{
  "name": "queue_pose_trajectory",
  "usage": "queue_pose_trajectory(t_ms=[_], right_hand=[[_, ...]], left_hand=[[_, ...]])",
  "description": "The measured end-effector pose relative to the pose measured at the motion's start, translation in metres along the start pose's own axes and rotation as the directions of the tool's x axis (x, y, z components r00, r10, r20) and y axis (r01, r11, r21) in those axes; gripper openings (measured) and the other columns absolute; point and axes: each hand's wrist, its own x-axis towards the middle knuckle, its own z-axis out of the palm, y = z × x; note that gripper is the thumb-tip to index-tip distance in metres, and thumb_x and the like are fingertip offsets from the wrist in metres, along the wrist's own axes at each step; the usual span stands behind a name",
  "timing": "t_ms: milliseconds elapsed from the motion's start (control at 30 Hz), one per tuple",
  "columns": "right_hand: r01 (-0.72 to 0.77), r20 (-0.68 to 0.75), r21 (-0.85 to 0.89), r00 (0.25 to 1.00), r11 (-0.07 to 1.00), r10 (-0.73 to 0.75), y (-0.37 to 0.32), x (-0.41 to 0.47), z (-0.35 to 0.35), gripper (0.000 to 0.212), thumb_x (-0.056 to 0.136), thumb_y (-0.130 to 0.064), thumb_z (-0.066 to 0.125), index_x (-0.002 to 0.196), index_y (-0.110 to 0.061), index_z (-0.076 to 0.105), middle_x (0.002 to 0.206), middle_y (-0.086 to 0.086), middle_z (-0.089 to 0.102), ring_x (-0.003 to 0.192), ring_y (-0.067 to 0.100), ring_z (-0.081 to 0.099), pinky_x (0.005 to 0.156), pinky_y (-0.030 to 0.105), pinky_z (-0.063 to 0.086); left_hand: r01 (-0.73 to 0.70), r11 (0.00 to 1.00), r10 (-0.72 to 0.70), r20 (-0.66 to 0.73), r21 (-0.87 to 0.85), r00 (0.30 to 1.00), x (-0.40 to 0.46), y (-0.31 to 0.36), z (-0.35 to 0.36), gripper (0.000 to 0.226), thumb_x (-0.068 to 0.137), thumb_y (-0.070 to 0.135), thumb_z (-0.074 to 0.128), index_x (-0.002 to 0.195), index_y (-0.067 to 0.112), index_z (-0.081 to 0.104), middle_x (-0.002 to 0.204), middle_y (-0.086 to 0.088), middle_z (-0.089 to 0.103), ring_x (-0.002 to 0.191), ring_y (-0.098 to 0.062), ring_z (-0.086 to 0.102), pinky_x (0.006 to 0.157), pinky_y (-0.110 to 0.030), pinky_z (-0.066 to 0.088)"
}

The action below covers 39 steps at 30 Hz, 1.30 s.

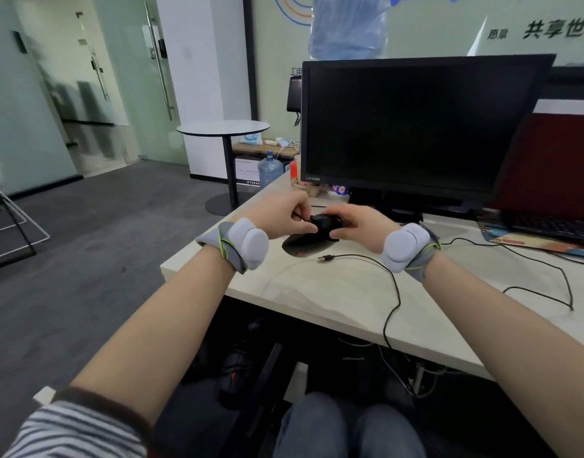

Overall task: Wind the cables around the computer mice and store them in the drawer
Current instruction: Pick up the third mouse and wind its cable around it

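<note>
Mouse (323,223) half-hidden between hands

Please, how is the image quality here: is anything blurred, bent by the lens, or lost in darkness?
Head view: wide-angle lens bends the monitor edges; glass door at left smeared by blur; black mouse, held between left hand and right hand, shows little detail; under the desk is deep shadow.
</note>
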Motion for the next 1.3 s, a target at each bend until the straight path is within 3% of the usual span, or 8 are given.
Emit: queue_pose_trajectory(t_ms=[167,333,500,667,733,900,1033,1300], right_hand=[[0.038,0.106,0.179,0.993,0.983,-0.058,-0.005,-0.006,-0.002,0.043,0.088,-0.007,0.057,0.129,-0.014,0.048,0.113,-0.003,0.055,0.109,0.012,0.051,0.085,0.001,0.035],[-0.03,0.123,0.549,0.991,0.835,-0.046,-0.013,-0.006,0.004,0.04,0.091,-0.003,0.05,0.127,-0.018,0.049,0.119,0.0,0.061,0.111,0.012,0.058,0.104,0.028,0.041],[-0.032,0.06,0.925,0.996,0.378,-0.063,-0.019,-0.003,0.014,0.038,0.093,0.006,0.037,0.128,-0.007,0.045,0.108,0.003,0.062,0.092,0.009,0.066,0.085,0.02,0.054],[0.047,-0.049,0.991,0.999,0.126,0.008,-0.023,0.004,0.017,0.03,0.095,0.0,0.036,0.113,-0.014,0.054,0.101,0.0,0.067,0.094,0.012,0.064,0.088,0.023,0.053],[0.128,-0.132,0.989,0.99,0.076,0.058,-0.024,0.008,0.013,0.027,0.095,-0.001,0.037,0.11,-0.014,0.055,0.1,-0.001,0.069,0.094,0.011,0.065,0.086,0.021,0.054],[0.255,-0.344,0.905,0.91,0.339,0.232,-0.014,0.013,-0.001,0.038,0.093,0.0,0.044,0.13,-0.006,0.046,0.118,0.006,0.057,0.109,0.014,0.055,0.088,0.018,0.051],[0.17,-0.413,0.781,0.862,0.6,0.294,-0.004,0.013,-0.001,0.038,0.09,-0.001,0.049,0.128,-0.007,0.05,0.12,0.007,0.06,0.113,0.018,0.056,0.096,0.026,0.049],[-0.036,-0.267,0.518,0.942,0.855,0.202,0.016,0.009,0.01,0.042,0.089,-0.008,0.055,0.13,-0.012,0.05,0.123,0.012,0.06,0.114,0.022,0.056,0.105,0.036,0.042]], left_hand=[[0.063,0.893,-0.031,0.078,-0.446,0.996,-0.004,-0.018,-0.008,0.018,0.078,0.023,0.072,0.07,0.029,0.057,0.076,0.009,0.06,0.073,-0.006,0.054,0.078,-0.023,0.045],[0.089,0.544,-0.058,0.068,-0.835,0.996,-0.009,-0.03,-0.001,0.019,0.089,0.006,0.054,0.077,0.018,0.062,0.069,0.008,0.062,0.062,-0.005,0.055,0.067,-0.017,0.046],[0.111,0.454,-0.205,0.018,-0.884,0.979,-0.013,-0.026,0.009,0.028,0.095,0.003,0.041,0.087,0.023,0.059,0.068,0.015,0.07,0.059,0.009,0.064,0.053,-0.008,0.049],[0.123,0.337,-0.315,0.011,-0.933,0.949,-0.007,-0.01,0.031,0.029,0.098,0.002,0.032,0.078,0.014,0.049,0.055,0.003,0.051,0.043,-0.01,0.043,0.041,-0.014,0.035],[0.17,0.414,-0.292,0.046,-0.894,0.955,-0.004,-0.007,0.041,0.033,0.102,0.015,0.027,0.085,0.014,0.056,0.049,0.006,0.052,0.037,-0.007,0.036,0.043,-0.017,0.032],[0.34,0.691,-0.288,0.188,-0.638,0.939,-0.014,-0.008,0.058,0.029,0.099,0.022,0.03,0.089,0.015,0.057,0.058,0.001,0.046,0.035,-0.005,0.035,0.038,-0.015,0.028],[0.234,0.92,-0.209,0.111,-0.313,0.971,-0.009,0.004,0.052,0.027,0.098,0.021,0.034,0.093,0.02,0.061,0.073,0.004,0.052,0.066,-0.012,0.048,0.058,-0.023,0.037],[0.118,0.993,-0.114,-0.093,0.031,0.989,0.003,0.024,0.024,0.024,0.094,0.032,0.041,0.096,0.024,0.064,0.093,0.003,0.063,0.085,-0.017,0.055,0.076,-0.033,0.048]])
